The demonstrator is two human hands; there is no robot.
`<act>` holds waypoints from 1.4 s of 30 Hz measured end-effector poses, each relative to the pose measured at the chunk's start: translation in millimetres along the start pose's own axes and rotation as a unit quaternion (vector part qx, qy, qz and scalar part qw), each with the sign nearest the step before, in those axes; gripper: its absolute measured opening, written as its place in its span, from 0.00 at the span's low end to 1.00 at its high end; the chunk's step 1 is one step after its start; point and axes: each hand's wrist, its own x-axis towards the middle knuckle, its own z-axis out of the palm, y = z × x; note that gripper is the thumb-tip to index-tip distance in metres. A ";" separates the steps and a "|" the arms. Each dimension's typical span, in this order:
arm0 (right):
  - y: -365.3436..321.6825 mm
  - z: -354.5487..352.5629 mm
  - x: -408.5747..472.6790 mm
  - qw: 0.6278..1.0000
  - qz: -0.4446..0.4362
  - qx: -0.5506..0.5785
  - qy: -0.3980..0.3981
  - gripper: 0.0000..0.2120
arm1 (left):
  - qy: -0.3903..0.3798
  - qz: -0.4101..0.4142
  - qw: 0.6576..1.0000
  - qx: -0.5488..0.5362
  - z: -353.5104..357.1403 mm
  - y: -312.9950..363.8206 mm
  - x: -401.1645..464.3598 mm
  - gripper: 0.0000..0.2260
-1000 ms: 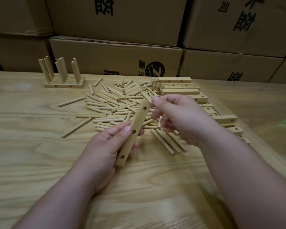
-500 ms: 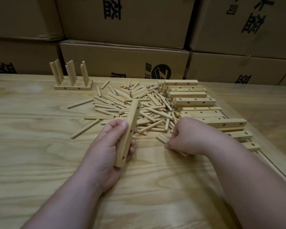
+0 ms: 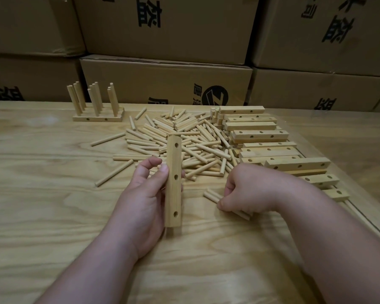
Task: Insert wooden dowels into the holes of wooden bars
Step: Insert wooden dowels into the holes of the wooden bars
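surface: light wooden table (image 3: 53, 216) | centre: loose heap of dowels (image 3: 184, 139) | right: rows of drilled bars (image 3: 272, 150) | far left: finished bars with upright dowels (image 3: 97, 106) | near right: a few dowels (image 3: 213, 195) by themselves

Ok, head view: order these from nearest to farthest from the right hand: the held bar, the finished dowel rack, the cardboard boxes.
1. Held bar, just left of the right hand, in the left hand.
2. Finished dowel rack, far left on the table.
3. Cardboard boxes, behind the table.
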 end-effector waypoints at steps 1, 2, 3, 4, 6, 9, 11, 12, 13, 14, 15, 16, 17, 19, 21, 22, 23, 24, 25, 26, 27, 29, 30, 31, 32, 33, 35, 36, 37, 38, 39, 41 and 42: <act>0.3 0.4 0.4 1.000 -0.001 0.000 -0.001 0.14 | 0.002 0.000 1.000 0.000 -0.2 0.4 -0.2 0.10; 0.6 0.9 1.2 1.000 -0.003 0.000 0.000 0.14 | 0.004 0.000 1.000 0.000 -0.6 0.6 0.0 0.08; 1.0 1.4 2.3 1.000 -0.005 -0.001 0.000 0.14 | 0.005 -0.002 1.000 -0.001 -0.2 0.8 0.2 0.07; 1.4 2.0 3.3 1.000 -0.006 -0.001 0.002 0.14 | 0.004 -0.003 1.000 -0.005 -0.4 0.9 0.7 0.09; 1.6 3.8 5.7 1.000 -0.007 0.001 0.017 0.13 | -0.001 -0.015 1.000 -0.023 -0.7 1.6 1.0 0.13; 2.3 7.8 10.8 0.995 -0.012 -0.009 0.099 0.12 | -0.019 -0.042 0.998 -0.042 -1.2 2.9 1.1 0.18; 2.5 11.3 14.5 0.988 -0.015 -0.034 0.152 0.11 | -0.022 -0.046 0.998 -0.047 -1.6 3.7 1.5 0.23; 2.6 13.0 16.0 0.985 -0.017 -0.045 0.168 0.10 | -0.029 -0.045 0.997 -0.051 -1.4 3.5 1.5 0.25; 2.8 14.4 17.1 0.983 -0.020 -0.052 0.177 0.09 | -0.039 -0.042 0.997 -0.051 -0.7 3.4 0.7 0.26; 3.3 15.3 17.6 0.981 -0.024 -0.056 0.182 0.08 | -0.050 -0.039 0.997 -0.050 0.0 3.3 -0.3 0.27; 3.6 15.7 18.1 0.981 -0.028 -0.058 0.182 0.07 | -0.058 -0.037 0.996 -0.050 0.4 3.5 -1.3 0.27; 4.0 15.7 18.2 0.982 -0.032 -0.058 0.179 0.07 | -0.065 -0.036 0.996 -0.053 0.3 3.7 -2.5 0.26; 4.4 15.2 18.2 0.982 -0.033 -0.059 0.176 0.06 | -0.068 -0.033 0.996 -0.055 0.4 4.1 -3.6 0.26; 4.6 14.2 18.1 0.982 -0.032 -0.061 0.176 0.05 | -0.072 -0.025 0.996 -0.057 0.5 5.5 -5.0 0.26; 4.5 14.1 18.1 0.981 -0.026 -0.066 0.183 0.05 | -0.074 -0.019 0.996 -0.053 1.7 5.8 -6.2 0.28; 4.1 14.4 18.3 0.980 -0.023 -0.069 0.187 0.05 | -0.076 -0.018 0.996 -0.050 2.0 5.4 -6.8 0.29; 3.8 14.9 18.7 0.979 -0.020 -0.071 0.191 0.06 | -0.079 -0.017 0.996 -0.047 2.4 5.1 -7.2 0.29; 3.7 15.5 19.2 0.978 -0.018 -0.071 0.193 0.06 | -0.080 -0.016 0.996 -0.044 2.3 4.4 -7.0 0.30; 3.6 15.9 19.8 0.979 -0.018 -0.068 0.193 0.07 | -0.079 -0.014 0.996 -0.042 1.8 3.6 -6.3 0.29; 3.3 16.0 20.0 0.980 -0.017 -0.064 0.190 0.07 | -0.078 -0.012 0.996 -0.041 1.0 2.8 -5.4 0.29; 2.9 15.9 20.2 0.981 -0.016 -0.061 0.185 0.07 | -0.075 -0.008 0.996 -0.042 0.6 1.9 -4.6 0.28; 2.3 15.4 20.1 0.983 -0.014 -0.056 0.176 0.08 | -0.060 0.010 0.997 -0.043 -0.7 -0.2 -3.3 0.27; 2.1 15.0 19.9 0.984 -0.013 -0.053 0.172 0.08 | -0.048 0.020 0.998 -0.043 -0.8 -1.1 -2.8 0.28; 2.0 14.6 19.6 0.984 -0.013 -0.050 0.169 0.08 | -0.037 0.030 0.998 -0.044 -0.5 -1.3 -2.8 0.27; 2.0 14.1 19.1 0.985 -0.013 -0.046 0.167 0.08 | -0.031 0.038 0.998 -0.043 0.5 -1.0 -3.0 0.23; 2.0 13.6 18.5 0.985 -0.014 -0.042 0.166 0.08 | -0.026 0.042 0.998 -0.038 1.5 0.0 -3.5 0.18; 1.8 12.6 17.2 0.985 -0.017 -0.036 0.166 0.08 | -0.013 0.036 0.999 -0.020 3.8 2.0 -4.5 0.13; 1.8 12.2 16.8 0.985 -0.017 -0.034 0.167 0.08 | -0.006 0.033 0.999 -0.008 4.0 2.6 -4.5 0.14; 1.8 11.9 16.6 0.985 -0.017 -0.034 0.169 0.07 | 0.000 0.029 1.000 0.004 4.2 2.8 -4.6 0.16; 1.9 11.6 16.3 0.985 -0.018 -0.036 0.170 0.06 | 0.005 0.023 1.000 0.011 3.0 2.3 -4.9 0.17; 1.8 11.4 16.3 0.984 -0.019 -0.037 0.171 0.05 | 0.006 0.017 1.000 0.013 2.6 1.6 -5.6 0.16; 2.3 10.2 16.0 0.983 -0.022 -0.028 0.181 0.03 | 0.002 0.007 1.000 0.021 1.7 0.8 -6.8 0.13; 2.4 9.2 15.5 0.980 -0.029 -0.020 0.195 0.02 | 0.000 0.003 1.000 0.024 1.4 1.0 -6.7 0.14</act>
